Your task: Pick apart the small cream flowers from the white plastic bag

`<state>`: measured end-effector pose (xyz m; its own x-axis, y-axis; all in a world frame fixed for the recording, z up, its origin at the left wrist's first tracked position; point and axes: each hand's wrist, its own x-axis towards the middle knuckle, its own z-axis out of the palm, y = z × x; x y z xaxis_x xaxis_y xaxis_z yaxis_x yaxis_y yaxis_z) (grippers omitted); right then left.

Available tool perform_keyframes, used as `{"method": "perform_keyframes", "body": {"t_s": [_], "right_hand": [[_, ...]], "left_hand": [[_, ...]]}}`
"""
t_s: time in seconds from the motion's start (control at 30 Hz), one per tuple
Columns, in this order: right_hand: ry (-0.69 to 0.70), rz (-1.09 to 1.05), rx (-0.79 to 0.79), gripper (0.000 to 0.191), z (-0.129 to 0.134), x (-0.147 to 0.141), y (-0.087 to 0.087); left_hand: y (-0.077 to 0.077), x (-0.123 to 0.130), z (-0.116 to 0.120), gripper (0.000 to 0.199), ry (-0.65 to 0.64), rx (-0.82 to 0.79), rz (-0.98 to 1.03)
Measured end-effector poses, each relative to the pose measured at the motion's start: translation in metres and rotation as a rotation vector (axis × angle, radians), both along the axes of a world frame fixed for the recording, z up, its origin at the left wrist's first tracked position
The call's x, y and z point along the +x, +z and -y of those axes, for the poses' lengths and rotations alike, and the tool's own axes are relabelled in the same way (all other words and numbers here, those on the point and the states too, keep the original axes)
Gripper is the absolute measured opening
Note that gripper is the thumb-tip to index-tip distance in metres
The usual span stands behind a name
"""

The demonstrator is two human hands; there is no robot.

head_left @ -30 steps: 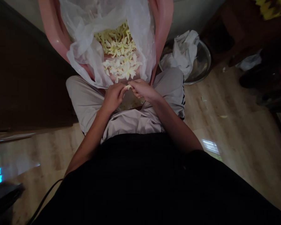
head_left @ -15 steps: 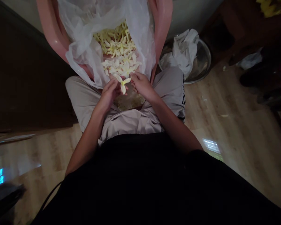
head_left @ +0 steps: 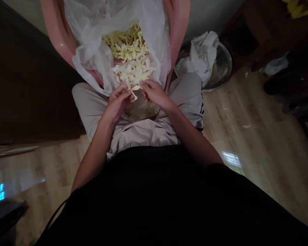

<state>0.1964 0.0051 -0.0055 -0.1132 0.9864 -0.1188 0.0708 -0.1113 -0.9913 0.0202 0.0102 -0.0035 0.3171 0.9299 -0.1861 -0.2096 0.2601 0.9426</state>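
Observation:
Between my hands is a pale yellow-white flower (head_left: 135,89) with long narrow petals. My left hand (head_left: 117,101) pinches it between thumb and fingers. My right hand (head_left: 154,93) is closed beside it, fingertips pressed together near the flower's right side; what they hold, if anything, is too small to make out. Just beyond my fingers lies a heap of opened white flowers (head_left: 133,71). Behind that is a pile of yellower blossoms (head_left: 128,42) in a white plastic bag (head_left: 154,37), which is spread over a pink plastic chair (head_left: 181,20).
At the right of the chair stands a metal basin (head_left: 227,73) with a crumpled white bag (head_left: 202,54) in it. A dark cabinet (head_left: 28,85) rises on the left. Dark furniture (head_left: 261,24) stands at the upper right, above the wooden floor (head_left: 246,136).
The flower has turned and tilted, so its petals face me less. My left fingers have closed further over it, and my right fingertips have shifted slightly left.

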Motion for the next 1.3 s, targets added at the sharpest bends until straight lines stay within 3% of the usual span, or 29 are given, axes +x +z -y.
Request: {"method": "perform_keyframes", "body": {"t_s": [0.3, 0.43, 0.67, 0.83, 1.03, 1.3], "right_hand": [[0.02, 0.157, 0.087, 0.041, 0.009, -0.009, -0.002], [0.158, 0.12, 0.092, 0.044, 0.012, -0.015, 0.001], [0.212, 0.123, 0.129, 0.036, 0.011, -0.015, -0.006], [0.19, 0.275, 0.215, 0.026, 0.01, -0.009, -0.01], [0.175, 0.424, 0.309, 0.017, 0.013, -0.003, -0.002], [0.16, 0.443, 0.274, 0.024, 0.017, -0.008, 0.012]], "left_hand": [[-0.008, -0.003, -0.01, 0.017, 0.163, 0.051, -0.017], [-0.012, -0.003, -0.011, 0.021, 0.21, 0.104, -0.038], [-0.012, 0.002, -0.007, 0.027, 0.166, 0.199, -0.079], [-0.019, 0.0, -0.01, 0.041, 0.184, 0.128, -0.12], [-0.022, 0.0, -0.008, 0.043, 0.08, 0.078, -0.205], [-0.01, -0.001, -0.005, 0.031, 0.094, 0.075, -0.13]]}}
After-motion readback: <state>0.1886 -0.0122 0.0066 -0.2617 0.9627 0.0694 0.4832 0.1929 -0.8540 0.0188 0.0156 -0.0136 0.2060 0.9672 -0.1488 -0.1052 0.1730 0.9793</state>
